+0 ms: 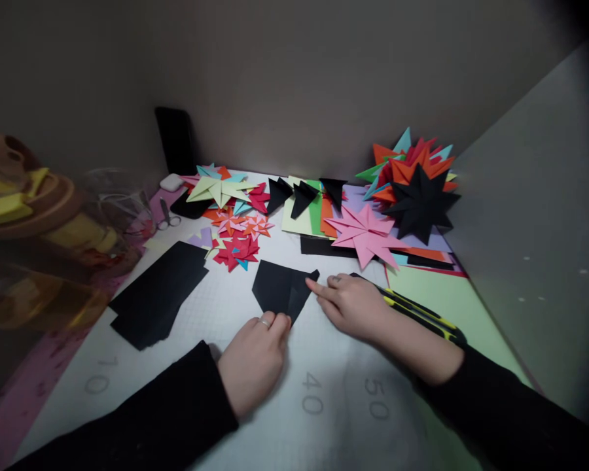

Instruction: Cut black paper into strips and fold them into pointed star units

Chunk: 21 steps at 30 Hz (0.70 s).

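Note:
A folded piece of black origami paper point(277, 284) lies on the white gridded mat in front of me, with a crease down its right part and its far right corner turned up. My left hand point(258, 360), with a ring on one finger, is closed at the paper's near edge, its fingertips pinching or pressing there. My right hand point(353, 304) reaches in from the right; its index finger is stretched out and touches the turned-up corner. The other right fingers are loosely bent, and that palm faces down. A black and yellow utility knife point(422, 313) lies beside the right forearm.
Black paper sheets point(160, 294) lie to the left. Colourful paper stars point(238, 252), a pink star point(366, 234) and black folded pieces point(304, 196) sit farther back. Scissors point(168, 217), a phone point(175, 140) and a large multicoloured paper star point(422, 190) stand near the walls.

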Each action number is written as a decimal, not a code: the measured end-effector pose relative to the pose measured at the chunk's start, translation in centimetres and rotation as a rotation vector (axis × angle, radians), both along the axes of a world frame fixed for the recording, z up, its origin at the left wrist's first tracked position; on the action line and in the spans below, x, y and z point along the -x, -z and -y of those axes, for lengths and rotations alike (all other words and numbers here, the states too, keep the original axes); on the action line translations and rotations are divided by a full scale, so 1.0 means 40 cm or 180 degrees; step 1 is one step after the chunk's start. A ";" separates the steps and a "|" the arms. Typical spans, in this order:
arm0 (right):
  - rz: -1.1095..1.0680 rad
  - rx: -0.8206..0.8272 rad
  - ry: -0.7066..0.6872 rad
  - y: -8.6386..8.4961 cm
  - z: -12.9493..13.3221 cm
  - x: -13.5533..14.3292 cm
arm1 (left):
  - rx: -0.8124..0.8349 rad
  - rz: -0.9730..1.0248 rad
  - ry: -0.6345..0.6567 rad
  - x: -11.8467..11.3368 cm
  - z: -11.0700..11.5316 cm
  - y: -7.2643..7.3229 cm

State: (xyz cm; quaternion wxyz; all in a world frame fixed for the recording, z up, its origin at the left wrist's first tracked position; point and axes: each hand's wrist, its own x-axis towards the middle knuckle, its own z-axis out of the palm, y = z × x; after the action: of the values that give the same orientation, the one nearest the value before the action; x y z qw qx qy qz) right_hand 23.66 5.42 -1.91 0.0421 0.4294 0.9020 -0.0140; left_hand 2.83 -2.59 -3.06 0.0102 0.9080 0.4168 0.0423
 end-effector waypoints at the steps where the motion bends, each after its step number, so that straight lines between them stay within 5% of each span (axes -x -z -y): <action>1: 0.0085 -0.0031 0.0101 0.000 -0.013 -0.003 | -0.0024 -0.0040 0.0011 0.000 -0.001 0.000; 7: 0.0300 -0.0350 0.0512 -0.002 -0.018 0.017 | -0.0011 -0.0189 -0.0094 0.000 0.001 -0.005; 14: -0.1068 -0.0443 -0.0792 0.044 0.085 0.043 | 0.0253 0.0203 -0.0132 0.018 -0.015 -0.012; 21: -0.1221 -0.0510 -0.0984 0.071 0.078 0.031 | 0.1263 0.1773 -0.0291 0.099 -0.078 -0.004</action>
State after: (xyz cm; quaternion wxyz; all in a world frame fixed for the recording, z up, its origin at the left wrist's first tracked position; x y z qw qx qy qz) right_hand 22.43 2.29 -4.75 -0.1624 0.2779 0.9466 -0.0170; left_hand -1.14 0.52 -2.90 0.2980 0.8223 0.4383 0.2071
